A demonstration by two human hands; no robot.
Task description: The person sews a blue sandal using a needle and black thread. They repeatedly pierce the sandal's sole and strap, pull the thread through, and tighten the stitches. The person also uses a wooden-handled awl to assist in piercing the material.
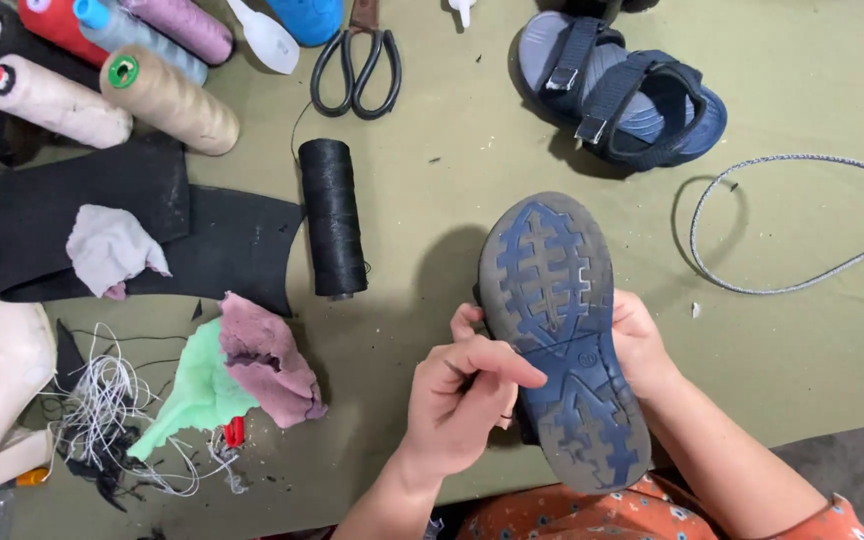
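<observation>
I hold a blue sandal (557, 330) upside down over the green table (452, 190), its dusty treaded sole facing up. My left hand (462, 395) grips its left edge, thumb lying across the sole near the middle. My right hand (642, 345) supports the right edge from beneath, fingers mostly hidden under the shoe. The matching blue sandal (617, 85) sits upright at the back of the table, straps up.
A black thread spool (332, 215) lies left of the held sandal, black scissors (357, 65) behind it. Several thread cones (167, 100) lie at back left. Black sheet pieces (152, 235), cloth scraps (242, 375), loose threads (102, 410) and a grey cord (802, 225) lie around.
</observation>
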